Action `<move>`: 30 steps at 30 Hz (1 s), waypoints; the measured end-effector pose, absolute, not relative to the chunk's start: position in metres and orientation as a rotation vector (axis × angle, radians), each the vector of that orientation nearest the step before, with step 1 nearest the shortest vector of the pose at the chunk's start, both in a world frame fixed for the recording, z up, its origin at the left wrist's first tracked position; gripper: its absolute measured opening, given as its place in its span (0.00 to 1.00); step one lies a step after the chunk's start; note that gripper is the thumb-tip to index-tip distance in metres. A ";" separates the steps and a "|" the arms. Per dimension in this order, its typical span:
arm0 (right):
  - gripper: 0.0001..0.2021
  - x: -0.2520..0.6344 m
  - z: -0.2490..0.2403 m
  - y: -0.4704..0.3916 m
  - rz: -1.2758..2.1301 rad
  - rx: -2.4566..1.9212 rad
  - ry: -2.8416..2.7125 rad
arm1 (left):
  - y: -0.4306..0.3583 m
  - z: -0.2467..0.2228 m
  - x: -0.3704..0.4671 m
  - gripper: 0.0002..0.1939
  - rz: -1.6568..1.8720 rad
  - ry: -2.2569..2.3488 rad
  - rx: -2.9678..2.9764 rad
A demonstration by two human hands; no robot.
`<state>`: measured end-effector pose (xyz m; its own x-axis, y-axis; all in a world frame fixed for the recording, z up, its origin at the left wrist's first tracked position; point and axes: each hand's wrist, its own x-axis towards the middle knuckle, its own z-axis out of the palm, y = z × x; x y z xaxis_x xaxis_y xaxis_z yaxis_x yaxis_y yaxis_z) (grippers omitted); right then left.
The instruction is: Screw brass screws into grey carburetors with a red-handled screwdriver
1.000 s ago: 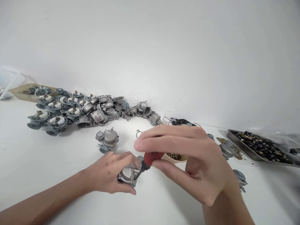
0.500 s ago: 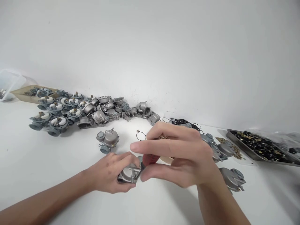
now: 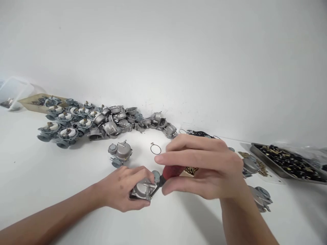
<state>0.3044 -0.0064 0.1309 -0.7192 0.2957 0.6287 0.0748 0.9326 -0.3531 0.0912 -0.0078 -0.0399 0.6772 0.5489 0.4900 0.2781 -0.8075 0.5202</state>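
My left hand point(image 3: 127, 187) is wrapped round a grey metal carburetor point(image 3: 142, 190), keeping it just above the white table. A screwdriver point(image 3: 171, 172) with a red handle and dark shaft sits between the thumb and fingers of my right hand point(image 3: 201, 166). Its tip meets the carburetor's right side, close to the edge of the bowl; the screw there is too small to make out. Behind my left hand stands another carburetor point(image 3: 120, 152). A thin black rubber ring point(image 3: 155, 149) lies on the table beyond, with a tiny copper-coloured part point(image 3: 152, 143) beside it.
Carburetors with white floats point(image 3: 66, 133) stand in rows at the left, beside a pile of metal float bowls point(image 3: 111, 129). Against the wall are a tan bin point(image 3: 33, 106) and a clear tub point(image 3: 19, 90). At right lie more carburetors point(image 3: 260, 197) and a metal tray point(image 3: 281, 172) of small parts.
My right hand has shifted slightly right and its grip on the screwdriver has turned, so the shaft now shows. My left hand still holds the carburetor. The whole view has shifted a little.
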 end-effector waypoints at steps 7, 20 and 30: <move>0.15 0.310 0.138 -0.010 0.527 -0.306 -2.418 | -0.008 -0.026 0.087 0.19 0.928 0.636 2.490; 0.19 0.311 0.137 -0.007 0.346 -0.382 -2.488 | -0.006 -0.024 0.085 0.17 0.880 0.635 2.485; 0.17 0.310 0.140 -0.008 0.372 -0.355 -2.513 | -0.003 -0.018 0.077 0.22 0.813 0.611 2.732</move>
<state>0.3101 -0.0078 0.1400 -0.8030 0.3286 0.4972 0.1703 0.9260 -0.3370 0.0766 -0.0030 -0.0176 0.7595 0.4506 0.4692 0.3256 -0.8877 0.3255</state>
